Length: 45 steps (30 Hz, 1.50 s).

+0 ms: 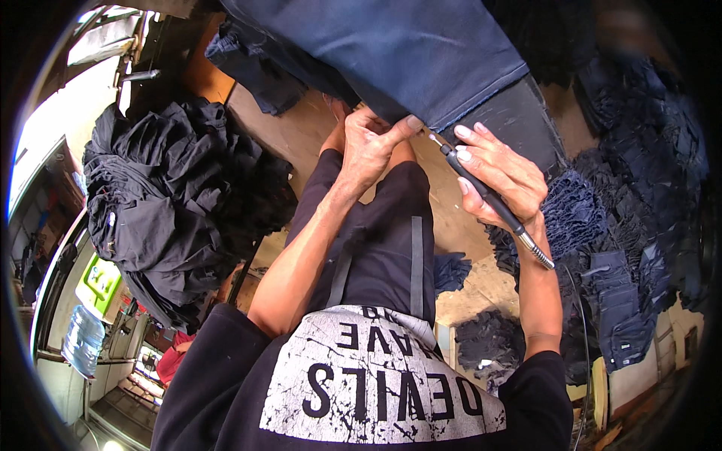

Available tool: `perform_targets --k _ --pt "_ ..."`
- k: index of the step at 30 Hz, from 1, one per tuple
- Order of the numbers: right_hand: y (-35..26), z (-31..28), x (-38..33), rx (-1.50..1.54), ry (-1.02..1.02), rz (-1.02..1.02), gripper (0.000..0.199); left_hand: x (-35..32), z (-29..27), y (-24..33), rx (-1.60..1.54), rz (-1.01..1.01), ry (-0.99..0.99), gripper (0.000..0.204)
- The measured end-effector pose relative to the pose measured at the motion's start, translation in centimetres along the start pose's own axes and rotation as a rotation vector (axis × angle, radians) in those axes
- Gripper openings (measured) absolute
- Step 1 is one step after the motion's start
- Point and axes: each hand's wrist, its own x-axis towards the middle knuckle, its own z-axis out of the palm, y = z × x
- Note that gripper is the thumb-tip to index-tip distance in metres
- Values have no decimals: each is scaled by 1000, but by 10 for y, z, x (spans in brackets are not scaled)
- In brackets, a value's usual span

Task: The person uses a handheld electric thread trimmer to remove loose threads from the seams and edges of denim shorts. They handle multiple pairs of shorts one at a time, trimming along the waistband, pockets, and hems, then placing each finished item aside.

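Note:
A dark blue denim trouser leg [421, 52] is draped over a flat dark board [519, 124] ahead of me. My left hand [372, 143] pinches the near corner of its hem, thumb on top and the fingers partly hidden. In my right hand [500, 169] is a black pen-shaped rotary handpiece [514, 224] with a metal spring sleeve at its back end. Its thin tip points at the hem corner, close to my left thumb. Whether the tip touches the cloth I cannot tell. The hem edge looks slightly frayed and lighter blue.
To my left rises a big heap of black garments [173, 203]. Stacks of dark blue denim [617, 248] lie on the right, with a smaller dark pile [489, 338] by my right elbow. A thin cable [580, 323] hangs at the right. A water bottle [84, 340] stands far left.

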Motion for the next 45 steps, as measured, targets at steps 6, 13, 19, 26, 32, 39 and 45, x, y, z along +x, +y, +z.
perform_targets --k 6,13,19,26,32,39,45 --pt "-18 -13 6 -27 724 394 35 -14 -56 38 15 17 40 103" --pt "-51 2 54 -266 665 671 36 85 -188 200 748 659 595 106" --pt "-9 17 97 -248 606 452 46 149 -201 213 533 332 94 92" --pt "18 -15 81 -65 543 637 39 155 -206 212 1324 686 278 71" --pt "19 -39 58 -35 583 617 28 111 -184 232 1275 661 93 43" --pt "15 -125 -103 -219 703 762 19 56 -24 201 1113 671 -258 17" --pt "69 -252 -91 -759 1029 775 26 57 153 108 976 829 -106 14"
